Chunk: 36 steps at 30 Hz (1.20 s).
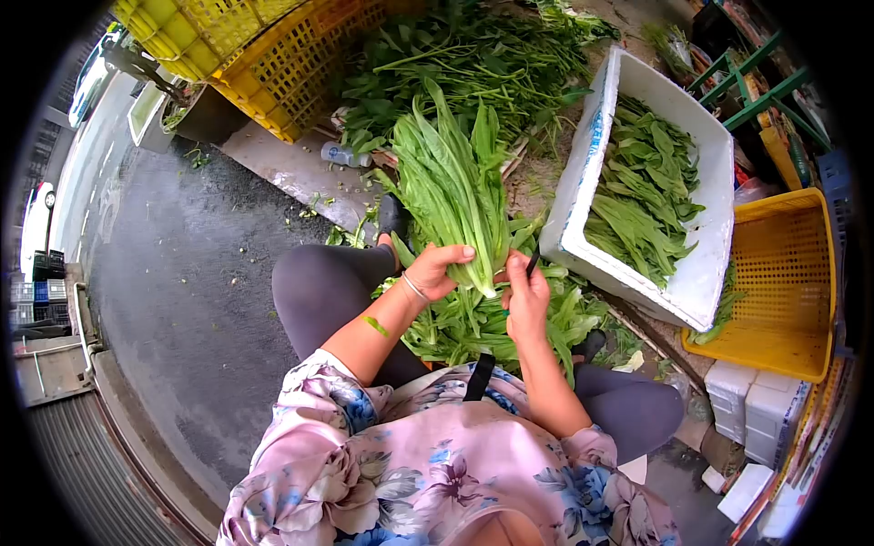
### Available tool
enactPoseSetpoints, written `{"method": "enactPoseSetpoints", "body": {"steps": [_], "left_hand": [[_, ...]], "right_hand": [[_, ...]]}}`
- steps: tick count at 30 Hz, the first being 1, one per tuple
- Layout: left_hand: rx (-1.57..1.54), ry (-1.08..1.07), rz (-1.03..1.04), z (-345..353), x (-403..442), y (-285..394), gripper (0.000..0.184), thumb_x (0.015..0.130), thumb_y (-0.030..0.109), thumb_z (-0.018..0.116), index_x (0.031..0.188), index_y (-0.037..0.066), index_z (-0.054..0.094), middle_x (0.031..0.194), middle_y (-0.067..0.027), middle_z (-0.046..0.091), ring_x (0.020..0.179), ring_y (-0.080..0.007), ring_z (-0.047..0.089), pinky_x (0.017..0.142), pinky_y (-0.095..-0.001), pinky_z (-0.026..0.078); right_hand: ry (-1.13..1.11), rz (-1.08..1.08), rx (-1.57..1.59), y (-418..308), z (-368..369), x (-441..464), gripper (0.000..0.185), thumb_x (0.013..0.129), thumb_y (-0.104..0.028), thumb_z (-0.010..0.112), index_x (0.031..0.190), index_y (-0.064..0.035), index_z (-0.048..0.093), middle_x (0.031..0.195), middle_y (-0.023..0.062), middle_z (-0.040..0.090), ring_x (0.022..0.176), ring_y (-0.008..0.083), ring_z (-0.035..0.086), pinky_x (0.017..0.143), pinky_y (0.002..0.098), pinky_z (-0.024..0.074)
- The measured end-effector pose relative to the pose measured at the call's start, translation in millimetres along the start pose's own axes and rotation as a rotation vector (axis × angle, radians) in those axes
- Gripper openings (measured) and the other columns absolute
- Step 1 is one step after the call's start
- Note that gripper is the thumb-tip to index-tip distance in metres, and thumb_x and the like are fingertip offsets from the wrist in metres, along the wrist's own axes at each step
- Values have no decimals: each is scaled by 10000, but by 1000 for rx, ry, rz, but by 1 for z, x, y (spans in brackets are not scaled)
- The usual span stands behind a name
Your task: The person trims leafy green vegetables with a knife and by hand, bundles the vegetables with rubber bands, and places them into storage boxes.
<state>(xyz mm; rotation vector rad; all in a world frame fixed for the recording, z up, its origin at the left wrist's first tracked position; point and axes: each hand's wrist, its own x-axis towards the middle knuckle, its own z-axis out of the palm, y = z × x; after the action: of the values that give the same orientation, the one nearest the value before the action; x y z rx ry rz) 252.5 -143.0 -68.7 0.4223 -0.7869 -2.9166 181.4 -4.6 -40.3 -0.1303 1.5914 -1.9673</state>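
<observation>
My left hand (435,271) is closed around the base of a bunch of long-leaf lettuce (452,187), its pale cut stems toward me and its leaf tips pointing away. Close beside the stems, my right hand (527,298) is closed on a slim dark tool (533,265) that looks like a small knife; its blade cannot be made out. Beneath both hands, more loose lettuce (460,329) lies heaped between my knees. To the right, a white foam box (572,202) holds lettuce leaves (645,187) laid flat.
A large heap of dark leafy greens (455,64) lies ahead, beside stacked yellow crates (282,68). A plastic bottle (344,155) rests near them. On the right stand a yellow basket (785,273) and white foam blocks (756,409). Wet pavement (200,300) stretches left.
</observation>
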Motion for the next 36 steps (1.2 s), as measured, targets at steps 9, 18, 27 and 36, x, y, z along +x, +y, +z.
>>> {"method": "enactPoseSetpoints", "body": {"steps": [9, 18, 27, 36], "left_hand": [[212, 82, 119, 18, -2, -1, 461, 665, 9, 685, 1090, 10, 506, 982, -68, 595, 888, -169, 578, 794, -308, 463], [143, 135, 218, 18, 5, -3, 348, 714, 76, 636, 1033, -10, 528, 928, -80, 607, 832, -190, 594, 754, -317, 478], [-203, 131, 229, 13, 11, 18, 516, 754, 237, 546, 1169, -46, 427, 1107, -218, 534, 1039, -320, 524, 957, -419, 376], [-135, 141, 26, 1, 15, 4, 442, 758, 199, 541, 1124, -35, 464, 1056, -180, 563, 989, -302, 549, 912, -412, 416]], "right_hand": [[117, 81, -20, 22, -7, 7, 156, 826, -118, 596, 918, 7, 604, 727, 32, 595, 550, 63, 477, 473, 194, 361], [231, 98, -16, 26, -3, 10, 118, 844, -114, 555, 866, 2, 548, 707, 55, 582, 603, 102, 541, 397, 201, 347], [145, 301, -426, 71, -47, 14, 311, 786, -242, 626, 897, 38, 546, 729, 132, 614, 519, 159, 578, 408, 212, 388], [-293, 285, 54, 15, -17, 16, 289, 827, -219, 592, 991, 17, 573, 833, 107, 638, 672, 122, 633, 353, 171, 298]]}}
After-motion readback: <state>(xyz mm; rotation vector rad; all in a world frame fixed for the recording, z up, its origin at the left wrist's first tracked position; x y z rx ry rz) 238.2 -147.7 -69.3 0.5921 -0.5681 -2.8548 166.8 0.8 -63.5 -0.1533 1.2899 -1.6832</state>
